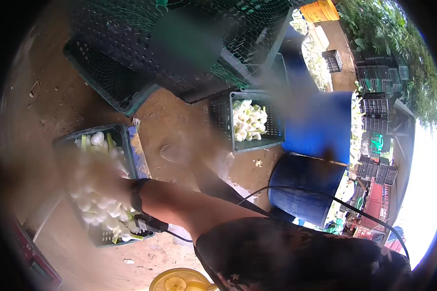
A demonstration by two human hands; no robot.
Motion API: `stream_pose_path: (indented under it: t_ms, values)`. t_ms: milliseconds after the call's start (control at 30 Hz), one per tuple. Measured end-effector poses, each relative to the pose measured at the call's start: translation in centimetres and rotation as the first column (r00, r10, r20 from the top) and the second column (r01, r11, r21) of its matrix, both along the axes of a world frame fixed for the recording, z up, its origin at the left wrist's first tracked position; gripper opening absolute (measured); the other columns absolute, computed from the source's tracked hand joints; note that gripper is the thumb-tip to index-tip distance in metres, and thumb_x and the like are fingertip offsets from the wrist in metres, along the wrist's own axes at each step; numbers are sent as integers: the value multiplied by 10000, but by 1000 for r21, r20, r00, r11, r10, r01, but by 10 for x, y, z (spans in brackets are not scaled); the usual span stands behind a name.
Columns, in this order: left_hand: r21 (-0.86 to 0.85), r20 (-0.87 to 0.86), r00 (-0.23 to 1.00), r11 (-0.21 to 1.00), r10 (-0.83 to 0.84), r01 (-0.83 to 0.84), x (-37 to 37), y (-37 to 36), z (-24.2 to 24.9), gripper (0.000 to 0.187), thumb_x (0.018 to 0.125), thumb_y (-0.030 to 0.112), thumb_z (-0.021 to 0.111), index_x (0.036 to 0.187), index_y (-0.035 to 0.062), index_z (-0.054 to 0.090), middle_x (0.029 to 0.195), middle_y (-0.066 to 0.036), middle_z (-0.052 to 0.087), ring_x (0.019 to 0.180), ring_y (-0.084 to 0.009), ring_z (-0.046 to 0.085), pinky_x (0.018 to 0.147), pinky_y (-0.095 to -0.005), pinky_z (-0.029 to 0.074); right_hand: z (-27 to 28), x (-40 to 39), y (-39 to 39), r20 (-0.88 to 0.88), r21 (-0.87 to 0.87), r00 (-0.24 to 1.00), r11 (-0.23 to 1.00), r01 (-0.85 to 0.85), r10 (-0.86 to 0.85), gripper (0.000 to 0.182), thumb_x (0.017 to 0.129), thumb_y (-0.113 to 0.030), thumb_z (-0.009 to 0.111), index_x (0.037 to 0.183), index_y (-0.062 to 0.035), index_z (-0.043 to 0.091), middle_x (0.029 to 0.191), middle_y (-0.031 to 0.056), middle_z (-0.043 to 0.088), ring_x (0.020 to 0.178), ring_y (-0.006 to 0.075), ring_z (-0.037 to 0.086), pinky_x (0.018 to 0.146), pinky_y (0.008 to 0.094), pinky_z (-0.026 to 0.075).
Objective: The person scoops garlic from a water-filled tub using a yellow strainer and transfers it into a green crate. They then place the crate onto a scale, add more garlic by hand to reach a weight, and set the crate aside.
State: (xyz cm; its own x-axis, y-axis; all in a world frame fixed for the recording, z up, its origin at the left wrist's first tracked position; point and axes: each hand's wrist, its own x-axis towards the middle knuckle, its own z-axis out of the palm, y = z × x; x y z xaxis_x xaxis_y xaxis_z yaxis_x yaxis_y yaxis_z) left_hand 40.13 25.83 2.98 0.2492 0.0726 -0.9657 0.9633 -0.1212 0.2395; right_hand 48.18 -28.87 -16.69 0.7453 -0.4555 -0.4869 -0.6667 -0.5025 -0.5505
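My right arm reaches in from the lower right, with a dark band and a small black device on the wrist. My right hand [107, 173] is over a dark plastic crate [127, 145] at the left. White onion bulbs [102, 211] with short green stems fill the crate. A smear hides my fingers, so I cannot see whether they grip a bulb. A black cable [296, 188] runs from the wrist device toward the right. My left hand is out of view.
Another crate [233, 119] holds white bulbs [249, 121]. Blue barrels [320, 128] stand beside it. Netted dark crates [107, 43] crowd the top. A yellow basket [177, 281] sits at the bottom edge. A foot [171, 153] rests on the dirt floor. More stacked crates [375, 106] stand at right.
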Motion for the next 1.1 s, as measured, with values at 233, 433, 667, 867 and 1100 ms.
stream_pose_path:
  t_ms: [233, 433, 667, 867, 1100]
  values:
    - [55, 34, 988, 987, -151, 149, 15, -52, -12, 551, 929, 142, 449, 1428, 134, 216, 1392, -229, 336, 1079, -473, 503, 870, -552, 482, 90, -179, -22, -63, 717, 686, 445, 537, -725, 284, 646, -6, 687, 913, -83, 630, 967, 63, 644, 878, 203, 608, 836, 338, 487]
    - [-9, 52, 976, 977, -213, 213, 18, -77, -4, 509, 888, 167, 440, 1377, 85, 329, 1272, -179, 465, 1137, -329, 478, 943, -492, 420, 71, -376, 0, -236, 770, -76, -234, 593, -969, 333, 730, 64, 627, 1014, -108, 590, 1011, 98, 590, 820, 243, 622, 670, 398, 570]
    - [109, 112, 810, 817, -576, 566, 15, -59, -11, 521, 856, 101, 437, 1362, 123, 315, 1263, -174, 425, 1133, -385, 453, 938, -554, 409, 64, -500, -39, -314, -516, 629, 684, 515, -711, 485, 813, -165, 634, 1272, -120, 482, 1155, 183, 577, 1143, 296, 479, 943, 403, 412]
    - [-10, 21, 995, 995, 96, -96, -6, -67, -1, 515, 865, 92, 430, 1366, 125, 315, 1274, -187, 421, 1159, -395, 432, 959, -566, 392, 40, -231, -33, 373, 258, 769, 854, 452, -520, 316, 808, -22, 625, 1115, -72, 567, 914, 134, 638, 820, 214, 654, 713, 290, 522]
    - [-3, 18, 966, 966, 260, -260, -37, -48, 10, 524, 865, 58, 457, 1373, 70, 327, 1313, -197, 428, 1178, -348, 454, 955, -506, 425, -21, -21, 7, 192, 269, 954, 947, 176, -232, 276, 719, -36, 641, 993, -66, 631, 1059, 183, 585, 1017, 337, 558, 849, 385, 459]
